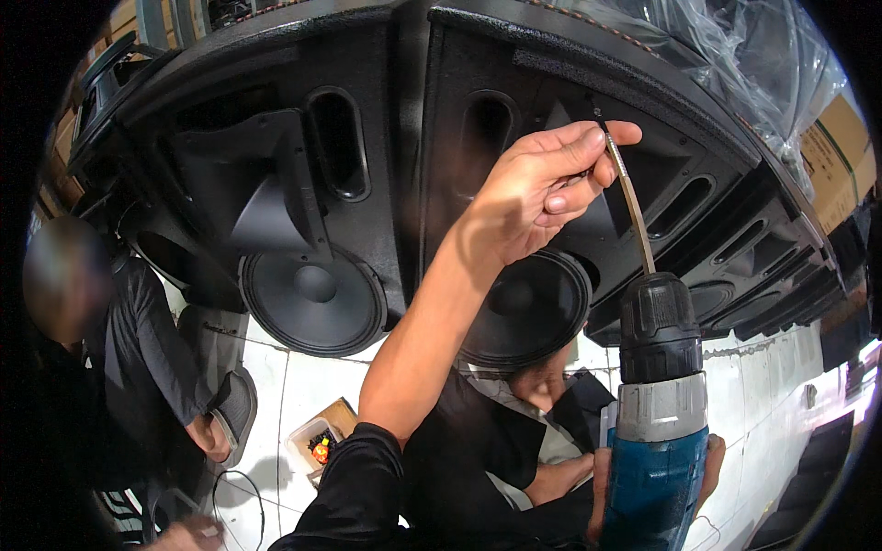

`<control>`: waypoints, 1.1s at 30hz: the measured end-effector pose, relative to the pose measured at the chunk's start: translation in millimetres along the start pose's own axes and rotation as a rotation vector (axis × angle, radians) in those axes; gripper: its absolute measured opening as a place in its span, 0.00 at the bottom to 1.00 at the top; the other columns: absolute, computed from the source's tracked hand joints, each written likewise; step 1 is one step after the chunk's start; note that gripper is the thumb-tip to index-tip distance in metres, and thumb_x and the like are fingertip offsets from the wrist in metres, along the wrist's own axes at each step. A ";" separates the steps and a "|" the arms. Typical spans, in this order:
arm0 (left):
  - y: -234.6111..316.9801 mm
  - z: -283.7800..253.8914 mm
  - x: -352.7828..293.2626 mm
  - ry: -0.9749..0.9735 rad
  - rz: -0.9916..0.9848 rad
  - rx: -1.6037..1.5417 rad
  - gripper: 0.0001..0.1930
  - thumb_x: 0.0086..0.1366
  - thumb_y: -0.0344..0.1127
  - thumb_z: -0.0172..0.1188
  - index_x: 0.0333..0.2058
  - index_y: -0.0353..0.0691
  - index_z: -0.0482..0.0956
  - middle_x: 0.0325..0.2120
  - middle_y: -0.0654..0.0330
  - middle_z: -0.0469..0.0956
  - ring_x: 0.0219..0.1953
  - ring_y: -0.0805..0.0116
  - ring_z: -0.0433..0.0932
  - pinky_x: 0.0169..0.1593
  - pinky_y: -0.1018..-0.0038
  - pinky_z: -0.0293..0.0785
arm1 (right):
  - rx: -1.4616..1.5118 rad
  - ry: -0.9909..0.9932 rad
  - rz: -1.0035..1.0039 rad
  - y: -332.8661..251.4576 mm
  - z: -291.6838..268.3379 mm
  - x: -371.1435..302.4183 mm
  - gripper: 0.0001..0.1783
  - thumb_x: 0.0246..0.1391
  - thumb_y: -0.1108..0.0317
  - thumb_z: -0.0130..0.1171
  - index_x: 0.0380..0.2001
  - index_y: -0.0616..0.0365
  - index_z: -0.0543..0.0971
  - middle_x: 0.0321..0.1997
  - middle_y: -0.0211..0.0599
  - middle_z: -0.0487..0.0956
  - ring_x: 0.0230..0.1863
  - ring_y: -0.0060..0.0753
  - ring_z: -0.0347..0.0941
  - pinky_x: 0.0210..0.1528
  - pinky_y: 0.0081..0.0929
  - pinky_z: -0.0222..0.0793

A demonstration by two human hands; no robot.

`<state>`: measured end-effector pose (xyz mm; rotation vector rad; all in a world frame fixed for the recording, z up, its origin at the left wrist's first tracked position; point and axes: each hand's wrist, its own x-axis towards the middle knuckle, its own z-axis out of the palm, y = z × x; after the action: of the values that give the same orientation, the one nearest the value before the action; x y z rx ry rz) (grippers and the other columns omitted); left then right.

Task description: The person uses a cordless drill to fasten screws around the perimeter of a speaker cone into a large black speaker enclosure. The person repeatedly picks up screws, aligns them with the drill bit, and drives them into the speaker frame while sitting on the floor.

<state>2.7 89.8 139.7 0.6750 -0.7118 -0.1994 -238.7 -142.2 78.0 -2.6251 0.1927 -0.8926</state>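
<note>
My left hand (560, 179) reaches up with thumb and fingers closed around the upper end of a long metal screwdriver bit (636, 216). At its tip is a small dark screw (597, 111), close to the face of a black speaker cabinet (588, 69). The bit runs down into the black chuck of a teal and grey power drill (654, 468). My right hand (710, 473) grips the drill from below; its fingers show only at the sides. A horn panel (657, 156) sits behind my left hand, and a round woofer (528, 303) lies below, partly covered by my forearm.
To the left stands another speaker cabinet (266, 69) with its own woofer (314, 298). A plastic tub (299, 447) with small dark parts is on the tiled floor (266, 386). A person (138, 340) sits at the left. Clear plastic sheeting (753, 69) and a cardboard box (841, 156) are upper right.
</note>
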 end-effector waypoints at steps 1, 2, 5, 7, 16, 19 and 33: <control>-1.3 1.0 0.9 0.003 -0.002 -0.005 0.19 0.75 0.36 0.39 0.55 0.27 0.67 0.26 0.65 0.73 0.14 0.89 0.58 0.14 0.92 0.55 | 0.044 0.049 -0.026 15.1 2.6 -6.4 0.40 0.49 0.50 0.63 0.58 0.59 0.60 0.52 0.45 0.69 0.52 0.38 0.72 0.60 0.40 0.67; -0.4 1.8 1.2 0.010 -0.003 0.001 0.19 0.75 0.36 0.39 0.55 0.27 0.67 0.26 0.65 0.73 0.14 0.89 0.58 0.14 0.92 0.55 | 0.047 0.063 -0.036 22.1 2.9 -9.6 0.39 0.50 0.49 0.63 0.58 0.58 0.60 0.51 0.45 0.70 0.51 0.37 0.73 0.60 0.40 0.67; 1.3 1.6 0.5 0.025 -0.012 0.018 0.19 0.75 0.36 0.39 0.55 0.27 0.67 0.25 0.65 0.73 0.14 0.89 0.58 0.14 0.92 0.55 | -0.082 -0.005 -0.027 9.6 -4.3 -4.3 0.41 0.50 0.49 0.64 0.59 0.60 0.59 0.51 0.45 0.69 0.52 0.37 0.72 0.60 0.40 0.67; 1.7 -1.0 -0.3 0.021 -0.011 0.010 0.19 0.75 0.36 0.39 0.55 0.27 0.67 0.24 0.66 0.73 0.14 0.89 0.58 0.14 0.92 0.55 | -0.099 -0.027 -0.035 -5.5 -8.1 2.5 0.41 0.49 0.49 0.64 0.59 0.60 0.59 0.51 0.45 0.69 0.52 0.37 0.72 0.60 0.40 0.67; -4.9 -5.8 -2.9 0.019 0.013 0.068 0.19 0.75 0.38 0.39 0.54 0.29 0.70 0.23 0.68 0.71 0.15 0.89 0.57 0.16 0.90 0.55 | -0.075 -0.030 -0.058 -21.5 -13.2 9.8 0.42 0.48 0.50 0.65 0.58 0.61 0.59 0.50 0.45 0.69 0.51 0.37 0.72 0.59 0.40 0.67; -22.1 -9.8 -11.9 0.078 -0.061 0.093 0.19 0.74 0.39 0.41 0.52 0.32 0.74 0.22 0.70 0.68 0.16 0.87 0.56 0.20 0.88 0.53 | -0.084 -0.017 -0.059 -21.7 -18.5 9.1 0.42 0.48 0.51 0.65 0.58 0.61 0.59 0.50 0.45 0.69 0.51 0.37 0.71 0.58 0.40 0.67; -79.5 -61.0 -103.1 0.536 -0.442 0.124 0.14 0.67 0.39 0.55 0.43 0.34 0.79 0.19 0.72 0.64 0.17 0.87 0.57 0.19 0.87 0.48 | -0.093 -0.010 -0.071 -29.8 -20.0 14.1 0.42 0.46 0.52 0.67 0.58 0.62 0.59 0.49 0.45 0.69 0.49 0.37 0.71 0.56 0.39 0.67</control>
<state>-30.0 99.2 0.0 0.9527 -0.0533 -0.3631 -239.4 -123.9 111.8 -2.7368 0.1425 -0.9148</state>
